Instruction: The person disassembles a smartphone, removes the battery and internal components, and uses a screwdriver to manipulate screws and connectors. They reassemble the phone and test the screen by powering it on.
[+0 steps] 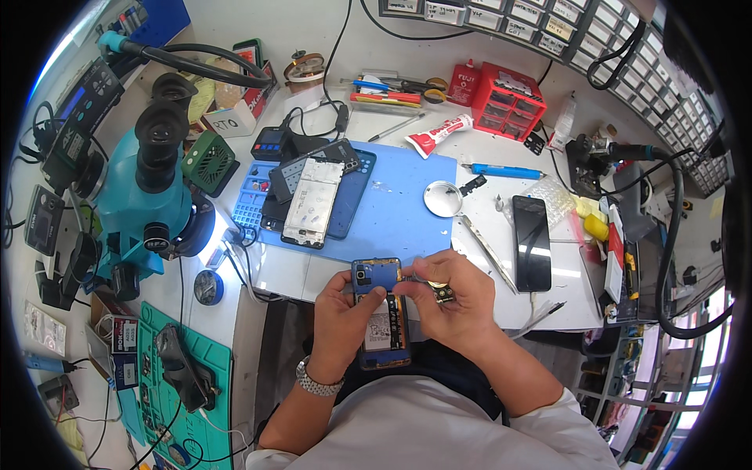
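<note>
My left grip [342,309] clamps an opened phone [379,333], right grip [462,296] a metallic piece [442,292]; blue mat [415,204], black phone [533,244] near the bench's [582,308] front edge.

Handwritten labels are carried by the drawers of a grey cabinet [484,20] above a repair bench. Bold white lettering is borne by a red-and-white tube [439,136], and white print by a red container [464,84]. Large dark capitals are marked on a white box [232,122]; letters and a digit are set on the knob [157,236] of a teal microscope [129,207]. Characters are printed on a green mat [210,427]. Fine print on an opened phone's [384,272] battery [377,330] is too small to be read.
</note>
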The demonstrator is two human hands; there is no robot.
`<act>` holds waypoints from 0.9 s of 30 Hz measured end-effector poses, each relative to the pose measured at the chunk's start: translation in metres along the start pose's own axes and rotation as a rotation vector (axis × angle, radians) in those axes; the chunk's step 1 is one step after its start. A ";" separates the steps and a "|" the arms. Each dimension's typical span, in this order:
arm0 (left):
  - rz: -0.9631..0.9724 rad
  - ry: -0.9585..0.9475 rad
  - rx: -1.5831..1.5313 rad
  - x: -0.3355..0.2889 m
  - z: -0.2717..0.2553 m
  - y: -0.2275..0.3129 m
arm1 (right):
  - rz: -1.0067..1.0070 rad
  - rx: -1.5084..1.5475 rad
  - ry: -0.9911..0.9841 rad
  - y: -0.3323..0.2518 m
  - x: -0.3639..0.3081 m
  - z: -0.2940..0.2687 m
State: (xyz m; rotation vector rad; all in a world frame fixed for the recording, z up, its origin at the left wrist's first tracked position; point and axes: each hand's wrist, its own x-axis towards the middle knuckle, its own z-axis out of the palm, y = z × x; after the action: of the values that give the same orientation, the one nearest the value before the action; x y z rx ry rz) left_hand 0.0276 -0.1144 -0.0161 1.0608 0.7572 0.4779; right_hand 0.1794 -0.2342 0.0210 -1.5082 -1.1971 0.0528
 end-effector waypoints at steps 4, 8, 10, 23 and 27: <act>-0.008 0.001 -0.013 0.000 -0.001 0.001 | -0.126 -0.254 -0.032 -0.007 0.014 -0.001; -0.005 -0.003 -0.031 -0.001 0.001 0.001 | 0.049 0.059 -0.001 0.004 -0.002 0.006; -0.002 -0.011 -0.039 -0.001 0.000 0.002 | -0.065 -0.109 -0.034 0.003 0.003 -0.005; -0.013 0.004 -0.076 -0.001 0.000 0.001 | -0.061 -0.218 -0.034 -0.014 0.012 0.006; -0.021 -0.003 -0.057 -0.001 0.001 0.003 | 0.039 -0.131 -0.047 -0.003 0.000 -0.001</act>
State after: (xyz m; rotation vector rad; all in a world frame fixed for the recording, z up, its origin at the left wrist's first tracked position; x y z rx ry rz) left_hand 0.0273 -0.1145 -0.0130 0.9995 0.7474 0.4773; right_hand 0.1779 -0.2351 0.0240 -1.6533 -1.2282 0.0368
